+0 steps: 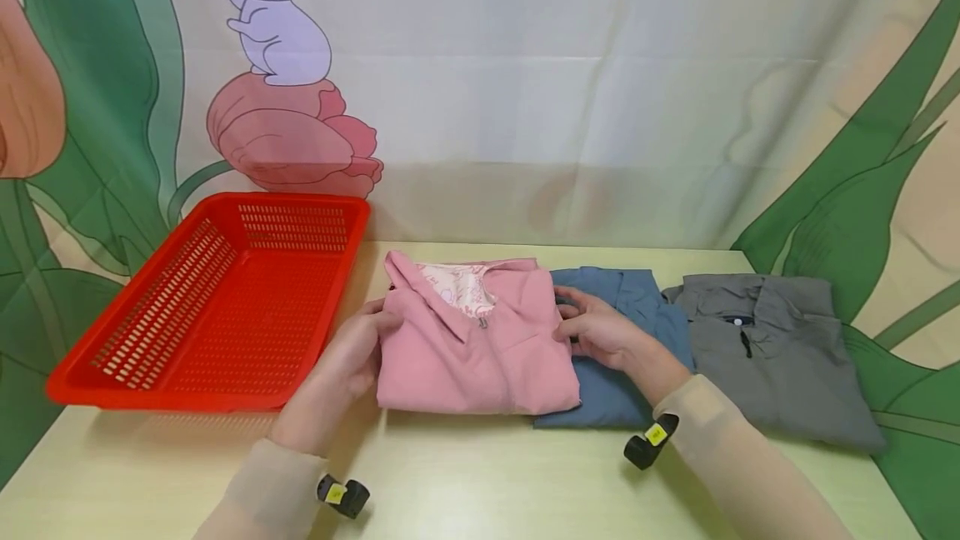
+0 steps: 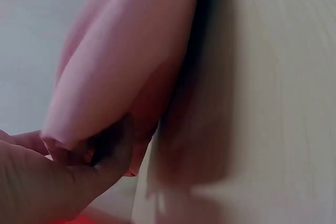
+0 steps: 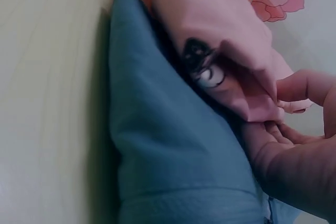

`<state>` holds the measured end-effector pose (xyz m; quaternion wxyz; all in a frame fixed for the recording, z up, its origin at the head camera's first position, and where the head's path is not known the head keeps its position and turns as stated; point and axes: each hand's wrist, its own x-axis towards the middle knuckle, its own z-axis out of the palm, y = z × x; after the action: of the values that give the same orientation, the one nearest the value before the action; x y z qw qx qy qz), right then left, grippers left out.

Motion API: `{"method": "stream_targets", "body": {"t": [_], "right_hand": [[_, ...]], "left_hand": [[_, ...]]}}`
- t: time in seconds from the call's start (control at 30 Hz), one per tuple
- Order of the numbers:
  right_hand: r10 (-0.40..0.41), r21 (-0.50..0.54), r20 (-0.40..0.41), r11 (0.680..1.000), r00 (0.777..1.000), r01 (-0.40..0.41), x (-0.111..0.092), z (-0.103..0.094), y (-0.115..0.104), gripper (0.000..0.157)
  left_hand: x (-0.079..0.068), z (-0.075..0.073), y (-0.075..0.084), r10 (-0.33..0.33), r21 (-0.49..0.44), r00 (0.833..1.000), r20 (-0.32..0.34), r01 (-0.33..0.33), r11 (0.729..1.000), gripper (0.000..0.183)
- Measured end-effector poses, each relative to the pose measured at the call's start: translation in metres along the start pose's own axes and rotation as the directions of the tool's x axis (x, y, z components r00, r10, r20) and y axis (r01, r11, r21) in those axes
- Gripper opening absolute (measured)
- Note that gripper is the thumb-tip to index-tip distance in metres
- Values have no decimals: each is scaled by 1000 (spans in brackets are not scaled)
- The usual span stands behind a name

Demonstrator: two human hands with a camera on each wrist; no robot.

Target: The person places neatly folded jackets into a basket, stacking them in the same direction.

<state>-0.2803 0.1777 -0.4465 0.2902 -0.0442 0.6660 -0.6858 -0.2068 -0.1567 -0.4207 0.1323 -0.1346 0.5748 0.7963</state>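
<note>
A folded pink jacket with a zip and a white patterned lining lies between both hands in the head view. My left hand grips its left side, and in the left wrist view thumb and fingers close around a folded edge of the pink cloth. At the opposite side my right hand pinches the jacket's edge, seen closely in the right wrist view, where a small black-and-white print shows on the pink cloth. A folded blue garment lies partly beneath the jacket's right side, under my right hand.
A red plastic basket with slotted walls stands at the left of the pale table. To the right, a folded grey garment with a dark zip pull lies beside the blue one. A printed curtain hangs behind the table.
</note>
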Motion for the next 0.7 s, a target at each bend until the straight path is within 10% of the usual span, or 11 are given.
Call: {"method": "stream_targets", "body": {"t": [0.37,0.7], "right_hand": [[-89,59,70,995,994,85,-11,-7,-21,92],[-123,99,123,989,985,111,-10,12,-43,93]], "left_hand": [[-16,-7,25,11,-57,965,261,4,998,15],[-25,-32,43,62,-48,932,358,-48,998,16]]}}
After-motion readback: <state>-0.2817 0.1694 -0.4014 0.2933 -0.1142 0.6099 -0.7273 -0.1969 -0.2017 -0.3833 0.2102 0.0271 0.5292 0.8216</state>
